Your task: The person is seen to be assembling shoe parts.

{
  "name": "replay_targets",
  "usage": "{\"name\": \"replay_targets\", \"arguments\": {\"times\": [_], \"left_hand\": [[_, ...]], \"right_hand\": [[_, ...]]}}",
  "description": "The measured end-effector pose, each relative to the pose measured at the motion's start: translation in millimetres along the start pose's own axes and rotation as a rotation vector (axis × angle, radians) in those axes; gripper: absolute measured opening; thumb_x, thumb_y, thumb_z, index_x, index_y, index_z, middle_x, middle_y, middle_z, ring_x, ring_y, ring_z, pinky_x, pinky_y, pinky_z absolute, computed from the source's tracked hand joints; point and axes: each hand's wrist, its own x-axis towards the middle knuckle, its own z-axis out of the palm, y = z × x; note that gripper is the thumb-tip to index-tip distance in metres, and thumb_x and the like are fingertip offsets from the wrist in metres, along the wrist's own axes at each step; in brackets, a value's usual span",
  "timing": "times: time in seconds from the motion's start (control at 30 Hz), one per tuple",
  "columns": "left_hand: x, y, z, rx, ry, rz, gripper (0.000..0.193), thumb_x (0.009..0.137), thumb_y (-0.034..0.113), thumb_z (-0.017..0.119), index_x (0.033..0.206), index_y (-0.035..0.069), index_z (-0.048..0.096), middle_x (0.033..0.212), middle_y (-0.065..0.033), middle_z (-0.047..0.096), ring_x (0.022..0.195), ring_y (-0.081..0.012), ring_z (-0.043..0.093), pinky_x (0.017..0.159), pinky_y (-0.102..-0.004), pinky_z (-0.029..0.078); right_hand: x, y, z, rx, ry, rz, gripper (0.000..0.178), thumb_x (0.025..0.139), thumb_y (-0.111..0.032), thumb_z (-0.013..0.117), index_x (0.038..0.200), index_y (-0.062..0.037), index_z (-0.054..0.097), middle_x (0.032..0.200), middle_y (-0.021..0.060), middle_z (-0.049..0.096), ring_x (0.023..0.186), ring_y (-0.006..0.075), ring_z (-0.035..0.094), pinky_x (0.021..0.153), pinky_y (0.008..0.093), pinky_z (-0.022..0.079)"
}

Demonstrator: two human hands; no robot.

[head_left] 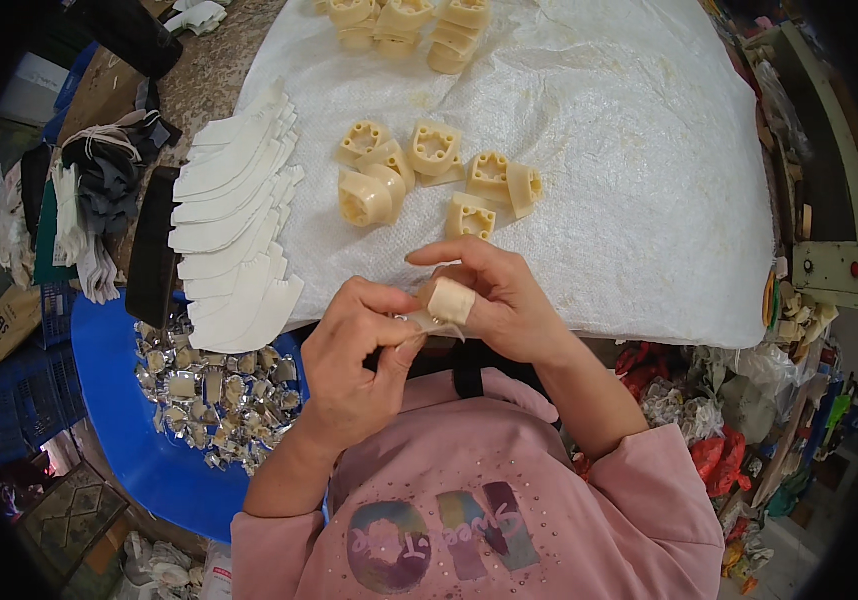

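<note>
The small cream block (pixel 452 301) sits near the table's front edge, between two hands: the right hand (pixel 502 303) grips it about the thumb, with the forefinger arched above it toward ten o'clock, while the left hand (pixel 361 345) pinches a thin, pale flap (pixel 441 327) at its lower side, thumb against fingertips. The step in hand looks like close finger work along that edge (whether the flap is film or part of a cover, I cannot tell). The next move seems to call for the right hand keeping the block steady and the left fingertips keeping hold of the slippery-looking flap. At twelve o'clock from the block, a loose group of similar blocks (pixel 436 148) lies on the white sheet (pixel 629 200), with stacked blocks (pixel 459 35) farther off. At ten o'clock, overlapping white strips (pixel 239 230) fan down to the table's edge, beside a dark flat slab (pixel 153 245). At eight o'clock, a blue tub (pixel 119 420) holds shiny wrapped bits (pixel 214 385). The nearest blocks crowd the right forefinger's far side, and the strips' lower end, near the left forearm, could be knocked tubward.
</note>
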Motion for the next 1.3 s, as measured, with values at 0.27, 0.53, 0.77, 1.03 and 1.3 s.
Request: {"name": "replay_targets", "arguments": {"times": [0.27, 0.53, 0.77, 1.03, 1.3], "left_hand": [[-2, 6, 5, -0.530, 0.231, -0.459, 0.014, 0.082, -0.005, 0.063, 0.095, -0.006, 0.056, 0.098, -0.0143, 0.063, 0.090, -0.0151, 0.061, 0.081, -0.0266, 0.050], [0, 3, 9, -0.462, 0.223, -0.362, 0.011, 0.083, -0.003, 0.064, 0.092, -0.005, 0.058, 0.100, -0.0149, 0.061, 0.091, -0.0139, 0.060, 0.079, -0.0259, 0.050], [6, 7, 6, -0.142, 0.177, -0.242, 0.010, 0.079, 0.003, 0.069, 0.085, 0.000, 0.062, 0.097, -0.0119, 0.059, 0.091, -0.0180, 0.057, 0.075, -0.0276, 0.047], [6, -1, -11, 0.213, 0.095, 0.174, 0.013, 0.071, 0.005, 0.074, 0.079, 0.003, 0.065, 0.100, -0.0129, 0.053, 0.097, -0.0255, 0.050, 0.080, -0.0366, 0.043], [-1, 1, -15, -0.341, 0.055, -0.176, 0.039, 0.090, 0.026, 0.055, 0.117, -0.002, 0.057, 0.119, -0.0166, 0.048, 0.103, -0.0237, 0.049, 0.083, -0.0339, 0.042]], "right_hand": [[6, 5, 3, -0.348, 0.069, -0.527, 0.025, 0.083, -0.005, 0.056, 0.108, -0.0028, 0.056, 0.102, 0.0119, 0.057, 0.093, 0.0228, 0.052, 0.083, 0.0328, 0.041], [6, 8, 24, -0.274, 0.245, -0.505, 0.016, 0.075, 0.001, 0.055, 0.090, -0.0041, 0.052, 0.091, 0.0112, 0.049, 0.084, 0.0273, 0.044, 0.076, 0.0352, 0.036], [8, 4, 17, -0.660, 0.317, -0.807, 0.011, 0.081, -0.007, 0.060, 0.087, -0.0046, 0.051, 0.088, 0.0088, 0.050, 0.085, 0.0240, 0.046, 0.075, 0.0338, 0.036], [1, -10, 10, 0.119, 0.044, -0.320, 0.032, 0.081, -0.010, 0.066, 0.110, -0.0007, 0.056, 0.100, 0.0062, 0.058, 0.096, 0.0161, 0.054, 0.088, 0.0318, 0.041], [3, -7, -3, -0.326, 0.140, -0.647, 0.046, 0.071, -0.003, 0.075, 0.113, -0.0005, 0.056, 0.098, 0.0117, 0.064, 0.093, 0.0221, 0.059, 0.083, 0.0336, 0.045]]}}
